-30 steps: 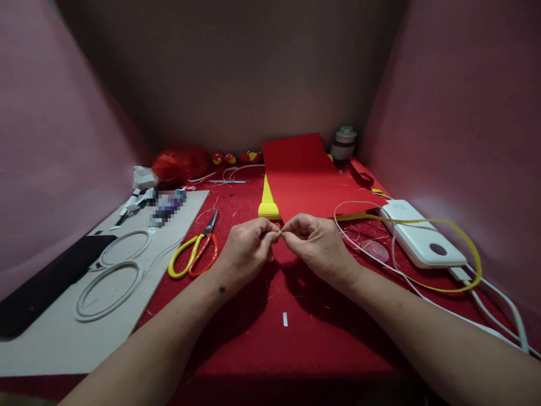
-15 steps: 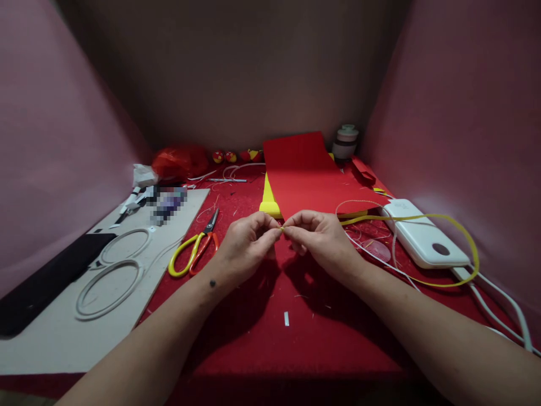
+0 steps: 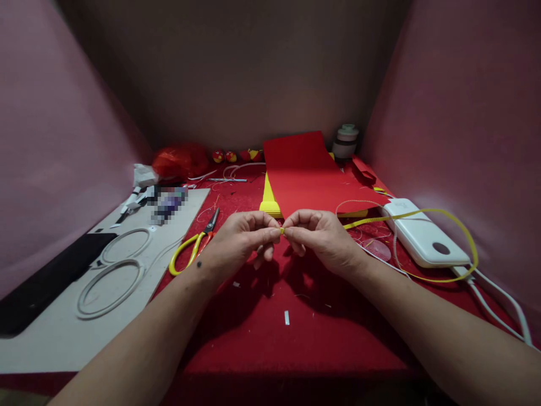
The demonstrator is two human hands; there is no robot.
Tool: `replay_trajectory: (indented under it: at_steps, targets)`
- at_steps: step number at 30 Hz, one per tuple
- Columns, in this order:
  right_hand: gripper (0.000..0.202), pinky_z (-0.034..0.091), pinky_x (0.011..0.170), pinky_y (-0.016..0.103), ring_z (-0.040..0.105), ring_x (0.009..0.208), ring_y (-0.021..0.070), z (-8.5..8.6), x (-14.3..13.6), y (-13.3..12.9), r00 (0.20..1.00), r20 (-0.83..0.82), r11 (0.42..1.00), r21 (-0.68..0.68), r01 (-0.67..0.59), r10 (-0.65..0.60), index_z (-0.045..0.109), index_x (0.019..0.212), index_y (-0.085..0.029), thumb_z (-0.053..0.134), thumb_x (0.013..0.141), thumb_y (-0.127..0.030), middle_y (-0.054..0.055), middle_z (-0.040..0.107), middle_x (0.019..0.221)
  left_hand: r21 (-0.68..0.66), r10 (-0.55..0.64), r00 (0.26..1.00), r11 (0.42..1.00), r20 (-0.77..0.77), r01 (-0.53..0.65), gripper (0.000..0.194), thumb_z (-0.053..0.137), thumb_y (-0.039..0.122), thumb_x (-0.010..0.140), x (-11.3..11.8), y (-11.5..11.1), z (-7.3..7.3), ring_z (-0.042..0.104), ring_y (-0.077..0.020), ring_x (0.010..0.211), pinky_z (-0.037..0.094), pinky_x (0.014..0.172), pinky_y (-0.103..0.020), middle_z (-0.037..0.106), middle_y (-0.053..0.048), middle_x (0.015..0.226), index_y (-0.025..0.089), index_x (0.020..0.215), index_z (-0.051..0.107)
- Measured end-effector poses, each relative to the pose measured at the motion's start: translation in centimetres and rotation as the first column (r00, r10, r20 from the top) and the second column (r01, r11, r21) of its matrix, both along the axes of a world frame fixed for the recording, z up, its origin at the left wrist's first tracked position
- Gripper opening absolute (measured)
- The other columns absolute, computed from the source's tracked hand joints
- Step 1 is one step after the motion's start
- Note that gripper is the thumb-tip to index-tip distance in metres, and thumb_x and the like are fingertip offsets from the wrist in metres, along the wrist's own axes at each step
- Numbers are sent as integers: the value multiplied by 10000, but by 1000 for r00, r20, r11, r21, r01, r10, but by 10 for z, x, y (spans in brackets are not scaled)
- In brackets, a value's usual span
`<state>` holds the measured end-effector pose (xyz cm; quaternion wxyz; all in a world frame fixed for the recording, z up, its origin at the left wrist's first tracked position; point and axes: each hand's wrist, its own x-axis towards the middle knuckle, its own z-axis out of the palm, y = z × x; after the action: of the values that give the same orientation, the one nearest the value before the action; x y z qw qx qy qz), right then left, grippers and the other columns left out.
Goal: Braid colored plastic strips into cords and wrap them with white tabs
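Fingertip to fingertip, my left hand and my right hand pinch a small piece of yellow strip between them, above the red cloth. Most of that piece is hidden by the fingers. A long yellow strip comes out from behind my right hand and loops over to the right; it looks like the same strip, though the join is hidden. Scissors with one yellow and one red handle lie beside my left wrist, partly covered by it.
Red paper sheets lie over yellow paper beyond my hands. A white power bank with cables sits at right. The grey board at left carries coiled cable and a black case. A lidded jar stands behind.
My left hand has rolled slightly, and its lower fingers now show beneath. More of the yellow piece shows between the fingertips. The yellow loop at right has shifted a little.
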<state>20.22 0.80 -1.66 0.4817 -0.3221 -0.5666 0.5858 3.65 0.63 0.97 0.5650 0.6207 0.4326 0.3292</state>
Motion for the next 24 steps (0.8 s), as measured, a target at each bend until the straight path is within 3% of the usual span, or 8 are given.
replay_trajectory:
  at_steps: [2,4,7,9,10,12,20,24]
  targets:
    - [79,343,438,205,427,415,56,-1,-1,0,999,4,999,-1,33,-33,589,699,-140,628,696,-208,-55,521,485,96,95,995,991,-22,-93,123,615,249,754,3,-1,-3,470,-84,403,384,375,-189,555,32,517,150,783,548]
    - [86,334,439,204,421,421,56,-2,-3,0,996,21,996,-5,88,-88,578,682,-140,628,697,-208,-54,521,485,333,207,973,929,-100,-163,89,606,226,761,6,-2,-7,509,-90,450,409,424,-194,572,23,551,150,758,560]
    - [87,331,448,202,420,430,54,-3,-5,-1,983,67,985,0,174,-174,564,665,-140,618,703,-195,-53,522,491,748,354,902,662,-249,-53,65,562,173,789,9,-3,-17,569,-104,560,444,547,-214,633,-18,645,140,743,595]
    - [73,339,457,203,430,438,56,-3,-6,-2,970,113,976,18,216,-217,568,668,-139,611,706,-185,-53,526,499,876,431,852,478,-296,63,80,528,140,800,10,-4,-23,587,-117,599,450,584,-226,651,-41,690,130,765,599]
    - [69,342,461,203,433,441,57,-4,-7,-3,962,138,972,30,233,-235,570,666,-139,608,707,-179,-53,525,498,897,456,832,430,-316,106,93,508,131,808,11,-4,-24,593,-123,608,453,591,-231,652,-48,697,126,774,595]
    - [65,342,462,202,436,442,58,-4,-7,-4,950,177,966,47,254,-258,576,657,-139,602,709,-169,-54,521,491,898,478,802,411,-357,155,111,480,124,820,12,-5,-25,604,-129,626,460,602,-233,654,-53,706,128,785,586]
    - [90,385,498,211,474,468,71,-1,-4,-5,968,173,983,61,174,-183,603,684,-132,551,748,-170,-30,562,520,832,451,807,548,-381,87,99,504,139,822,10,-7,-20,584,-101,543,434,541,-203,650,-8,635,156,768,586]
    - [81,402,500,205,491,477,71,-1,-4,-5,972,168,986,55,158,-165,616,745,-126,537,742,-142,-26,580,542,859,488,785,501,-381,105,99,502,131,805,10,-6,-23,592,-112,570,436,562,-212,661,-23,662,149,761,588]
